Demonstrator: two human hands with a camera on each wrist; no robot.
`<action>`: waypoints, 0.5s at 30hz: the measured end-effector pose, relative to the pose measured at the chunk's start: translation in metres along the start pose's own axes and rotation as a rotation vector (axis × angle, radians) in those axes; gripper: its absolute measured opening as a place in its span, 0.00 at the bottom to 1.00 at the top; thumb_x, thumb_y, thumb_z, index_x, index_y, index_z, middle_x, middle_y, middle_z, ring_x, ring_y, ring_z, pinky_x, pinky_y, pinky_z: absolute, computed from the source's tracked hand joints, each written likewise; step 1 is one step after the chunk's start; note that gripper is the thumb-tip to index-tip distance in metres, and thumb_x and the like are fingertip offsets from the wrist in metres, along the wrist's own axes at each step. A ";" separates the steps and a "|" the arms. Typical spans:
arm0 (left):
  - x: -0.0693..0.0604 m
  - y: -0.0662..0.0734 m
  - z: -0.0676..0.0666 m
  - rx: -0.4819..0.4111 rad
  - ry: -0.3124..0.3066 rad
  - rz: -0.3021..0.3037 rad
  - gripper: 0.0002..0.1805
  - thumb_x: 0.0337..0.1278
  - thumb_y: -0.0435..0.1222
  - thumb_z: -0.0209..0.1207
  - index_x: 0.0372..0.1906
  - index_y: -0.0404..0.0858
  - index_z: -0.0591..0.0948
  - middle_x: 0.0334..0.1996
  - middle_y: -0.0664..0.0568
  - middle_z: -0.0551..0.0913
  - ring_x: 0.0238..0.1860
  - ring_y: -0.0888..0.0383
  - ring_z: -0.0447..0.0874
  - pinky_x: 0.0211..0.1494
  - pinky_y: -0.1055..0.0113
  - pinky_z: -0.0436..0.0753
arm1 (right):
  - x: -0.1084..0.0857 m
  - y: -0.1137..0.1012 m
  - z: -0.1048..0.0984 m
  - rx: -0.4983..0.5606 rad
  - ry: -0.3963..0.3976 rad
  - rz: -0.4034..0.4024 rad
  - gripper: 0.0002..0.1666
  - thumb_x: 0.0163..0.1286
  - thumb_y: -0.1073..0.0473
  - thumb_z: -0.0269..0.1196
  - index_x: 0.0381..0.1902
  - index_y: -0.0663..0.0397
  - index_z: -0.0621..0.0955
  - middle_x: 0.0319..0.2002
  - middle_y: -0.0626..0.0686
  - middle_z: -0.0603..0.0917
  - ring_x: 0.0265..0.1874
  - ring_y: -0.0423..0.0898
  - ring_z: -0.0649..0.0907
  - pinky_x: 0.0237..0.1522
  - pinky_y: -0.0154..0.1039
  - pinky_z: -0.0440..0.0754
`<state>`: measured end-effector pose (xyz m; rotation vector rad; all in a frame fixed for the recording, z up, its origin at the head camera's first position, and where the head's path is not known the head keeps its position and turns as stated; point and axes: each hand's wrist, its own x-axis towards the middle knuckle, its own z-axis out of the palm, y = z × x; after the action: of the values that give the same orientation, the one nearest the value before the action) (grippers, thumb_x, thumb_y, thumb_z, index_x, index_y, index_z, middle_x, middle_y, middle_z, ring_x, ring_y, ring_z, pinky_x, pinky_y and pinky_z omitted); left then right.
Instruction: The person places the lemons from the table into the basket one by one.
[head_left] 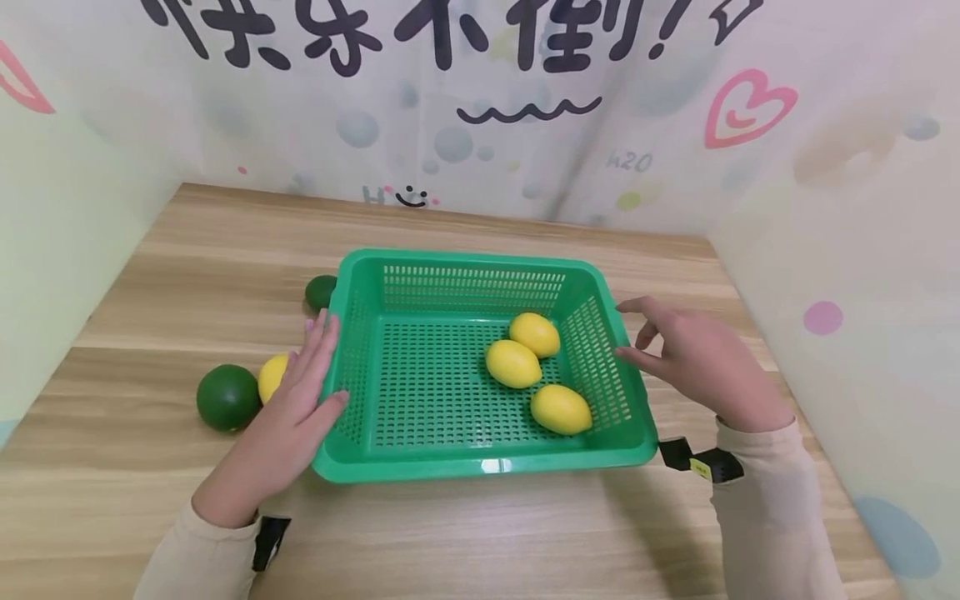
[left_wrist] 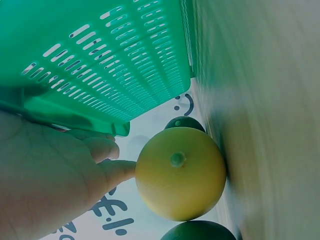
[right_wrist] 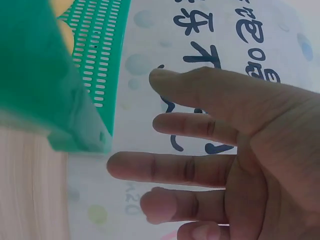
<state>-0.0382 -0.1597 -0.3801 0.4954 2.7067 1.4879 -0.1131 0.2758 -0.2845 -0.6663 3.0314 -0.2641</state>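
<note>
A green plastic basket (head_left: 480, 470) with slotted walls stands on the wooden table. Three lemons (head_left: 561, 409) lie in its right half. Along the basket's left rim is my left hand (head_left: 281, 433), fingers extended and thumb by the edge. In the left wrist view its fingers lie below the rim, beside a yellow fruit (left_wrist: 180, 175) that shows a small nub. At the right rim hovers my right hand (head_left: 701, 358), fingers spread. The right wrist view shows those fingers apart from the basket (right_wrist: 107, 125), holding nothing.
Left of the basket, a round dark green fruit (head_left: 228, 397) touches the yellow one. Another dark green fruit (head_left: 320, 292) sits by the basket's far left corner. Printed walls (head_left: 525, 150) enclose the table (head_left: 225, 225) at the back and sides.
</note>
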 end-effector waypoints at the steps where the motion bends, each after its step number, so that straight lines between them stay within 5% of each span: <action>1: 0.001 0.000 0.000 -0.001 -0.003 0.000 0.43 0.77 0.31 0.47 0.84 0.48 0.37 0.84 0.51 0.31 0.82 0.49 0.22 0.78 0.36 0.32 | -0.002 0.002 0.001 0.000 -0.009 0.005 0.31 0.69 0.52 0.71 0.64 0.57 0.77 0.34 0.49 0.88 0.22 0.41 0.80 0.26 0.41 0.77; 15: 0.001 0.000 -0.001 -0.008 -0.007 -0.001 0.43 0.76 0.30 0.47 0.84 0.47 0.38 0.84 0.52 0.31 0.82 0.49 0.22 0.78 0.36 0.32 | -0.010 0.021 0.021 0.210 -0.158 0.148 0.60 0.65 0.40 0.72 0.80 0.61 0.54 0.40 0.51 0.88 0.27 0.42 0.84 0.36 0.47 0.83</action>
<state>-0.0395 -0.1602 -0.3794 0.4985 2.6943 1.4924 -0.1118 0.2955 -0.3085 -0.4237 2.8313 -0.4910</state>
